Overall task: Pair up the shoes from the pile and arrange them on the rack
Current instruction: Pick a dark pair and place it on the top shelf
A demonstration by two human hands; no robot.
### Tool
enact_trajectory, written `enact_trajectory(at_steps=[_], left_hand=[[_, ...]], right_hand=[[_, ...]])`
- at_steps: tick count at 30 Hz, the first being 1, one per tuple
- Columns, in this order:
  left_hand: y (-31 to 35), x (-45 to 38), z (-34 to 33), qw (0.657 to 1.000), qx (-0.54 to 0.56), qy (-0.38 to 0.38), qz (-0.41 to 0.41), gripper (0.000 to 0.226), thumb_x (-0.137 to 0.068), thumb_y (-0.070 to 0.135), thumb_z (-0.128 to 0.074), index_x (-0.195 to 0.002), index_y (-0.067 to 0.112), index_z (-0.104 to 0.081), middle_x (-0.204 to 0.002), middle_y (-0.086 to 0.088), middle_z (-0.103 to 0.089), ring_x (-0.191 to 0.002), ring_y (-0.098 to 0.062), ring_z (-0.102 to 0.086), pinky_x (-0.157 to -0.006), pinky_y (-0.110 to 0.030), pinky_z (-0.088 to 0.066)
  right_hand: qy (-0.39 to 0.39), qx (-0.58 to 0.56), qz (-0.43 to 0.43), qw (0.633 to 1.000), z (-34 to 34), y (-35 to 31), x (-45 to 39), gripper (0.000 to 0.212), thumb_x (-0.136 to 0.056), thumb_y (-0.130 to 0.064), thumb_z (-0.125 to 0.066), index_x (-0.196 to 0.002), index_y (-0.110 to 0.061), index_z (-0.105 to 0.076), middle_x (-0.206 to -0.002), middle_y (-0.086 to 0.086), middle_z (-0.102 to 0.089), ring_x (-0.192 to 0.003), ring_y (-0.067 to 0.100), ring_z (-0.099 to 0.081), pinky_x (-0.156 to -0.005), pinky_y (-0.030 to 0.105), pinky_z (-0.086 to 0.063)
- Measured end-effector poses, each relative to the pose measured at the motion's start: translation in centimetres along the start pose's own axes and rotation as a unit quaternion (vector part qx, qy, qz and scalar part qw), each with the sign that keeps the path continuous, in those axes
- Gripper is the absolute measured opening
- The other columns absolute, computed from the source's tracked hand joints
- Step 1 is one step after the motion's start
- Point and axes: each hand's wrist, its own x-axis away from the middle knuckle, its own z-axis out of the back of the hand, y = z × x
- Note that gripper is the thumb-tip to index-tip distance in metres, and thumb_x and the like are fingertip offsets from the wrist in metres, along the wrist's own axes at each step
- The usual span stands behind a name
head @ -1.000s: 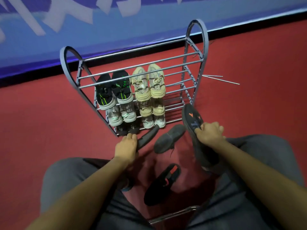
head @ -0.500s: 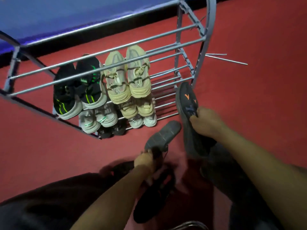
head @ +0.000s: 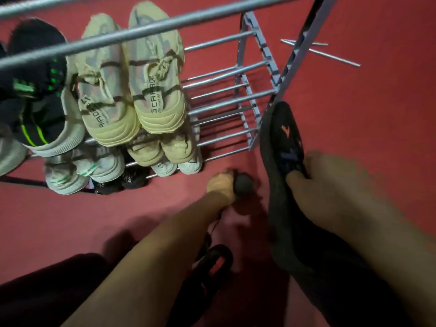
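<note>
Gripping dark shoes: left hand one, right hand another.

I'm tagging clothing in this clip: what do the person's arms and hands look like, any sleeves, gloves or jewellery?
Both forearms are bare, with no sleeves in view. The left hand and right hand wear no gloves; no watch, band or ring shows, though the picture is blurred.

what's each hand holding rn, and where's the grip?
Right hand: dark shoe, sole up, gripped mid-sole. Left hand: second dark shoe, gripped near one end; blur hides more.
</note>
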Motion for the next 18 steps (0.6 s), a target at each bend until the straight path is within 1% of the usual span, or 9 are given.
enact_trajectory(at_steps=[2,5,8,10,12,14,15,16,18], left_hand=[[0.5,3.4,1.2,0.998,0.018,0.002,-0.056,0.062,-0.064,0.026,-0.078,-0.122,0.022,-0.057,-0.129,-0.002,-0.057,-0.120,-0.028,-0.056,-0.097,-0.036,-0.049],[-0.5,11.0,4.2,0.989,-0.029,0.046,-0.138,0.058,-0.058,0.021,-0.074,-0.112,0.018,-0.054,-0.121,-0.003,-0.051,-0.109,-0.031,-0.051,-0.087,-0.039,-0.047],[-2.9,19.9,8.7,0.965,-0.059,0.098,-0.235,0.060,-0.046,0.019,-0.073,-0.098,0.019,-0.043,-0.103,-0.001,-0.050,-0.091,-0.024,-0.048,-0.075,-0.037,-0.051],[-4.2,26.5,13.1,0.946,-0.043,0.141,-0.287,0.052,-0.046,0.018,-0.066,-0.091,0.020,-0.039,-0.096,0.003,-0.047,-0.084,-0.019,-0.043,-0.067,-0.036,-0.051],[-5.1,33.3,18.4,0.915,-0.036,0.230,-0.331,0.043,-0.056,0.017,-0.067,-0.086,0.021,-0.036,-0.092,0.004,-0.042,-0.080,-0.020,-0.042,-0.063,-0.036,-0.047],[-6.0,39.4,23.5,0.877,-0.011,0.323,-0.357,0.028,-0.083,0.023,-0.065,-0.085,0.019,-0.038,-0.088,-0.001,-0.045,-0.074,-0.026,-0.046,-0.061,-0.036,-0.042],[-6.7,41.8,25.9,0.858,-0.005,0.364,-0.362,0.022,-0.094,0.030,-0.057,-0.085,0.017,-0.041,-0.087,-0.005,-0.048,-0.073,-0.028,-0.049,-0.061,-0.036,-0.041],[-7.3,43.6,28.3,0.839,-0.013,0.409,-0.360,0.024,-0.098,0.035,-0.049,-0.086,0.014,-0.044,-0.087,-0.008,-0.051,-0.072,-0.030,-0.051,-0.061,-0.037,-0.041],[-8.5,45.5,32.2,0.792,-0.069,0.501,-0.342,0.025,-0.097,0.029,-0.051,-0.085,0.007,-0.049,-0.087,-0.012,-0.053,-0.071,-0.031,-0.051,-0.061,-0.038,-0.041]], right_hand=[[0.006,0.003,0.012,1.000,-0.6,-0.7,0.6,0.025,-0.093,-0.033,-0.050,-0.077,-0.016,-0.042,-0.074,0.007,-0.047,-0.072,0.034,-0.049,-0.063,0.032,-0.032],[0.016,0.000,0.039,0.999,-1.3,-2.3,2.0,0.016,-0.093,-0.031,-0.052,-0.091,-0.015,-0.051,-0.101,0.018,-0.060,-0.096,0.040,-0.061,-0.068,0.032,-0.032],[0.012,-0.026,0.079,0.996,-0.9,-4.3,5.3,0.022,-0.093,-0.026,-0.053,-0.106,-0.009,-0.057,-0.113,0.018,-0.058,-0.098,0.040,-0.060,-0.070,0.033,-0.035],[0.035,-0.039,0.132,0.990,0.6,-6.1,8.6,0.016,-0.093,-0.025,-0.052,-0.103,-0.013,-0.055,-0.112,0.012,-0.052,-0.096,0.038,-0.060,-0.075,0.036,-0.041],[0.074,-0.035,0.182,0.980,3.1,-8.2,12.5,0.008,-0.094,-0.028,-0.050,-0.093,-0.021,-0.046,-0.102,0.003,-0.042,-0.090,0.034,-0.056,-0.073,0.036,-0.039],[0.106,-0.025,0.217,0.970,6.4,-10.9,15.9,0.020,-0.094,-0.030,-0.050,-0.081,-0.024,-0.036,-0.094,-0.001,-0.035,-0.089,0.032,-0.051,-0.069,0.033,-0.030],[0.121,-0.020,0.233,0.965,8.1,-12.5,17.1,0.022,-0.093,-0.031,-0.051,-0.078,-0.024,-0.035,-0.092,0.000,-0.034,-0.091,0.033,-0.052,-0.070,0.034,-0.030],[0.137,-0.014,0.252,0.958,9.8,-14.2,17.8,0.020,-0.092,-0.032,-0.050,-0.079,-0.022,-0.038,-0.092,0.002,-0.036,-0.093,0.035,-0.053,-0.072,0.037,-0.033],[0.187,-0.001,0.289,0.939,12.7,-18.1,18.2,0.013,-0.092,-0.030,-0.052,-0.089,-0.018,-0.051,-0.097,0.012,-0.044,-0.097,0.040,-0.057,-0.077,0.040,-0.042]])
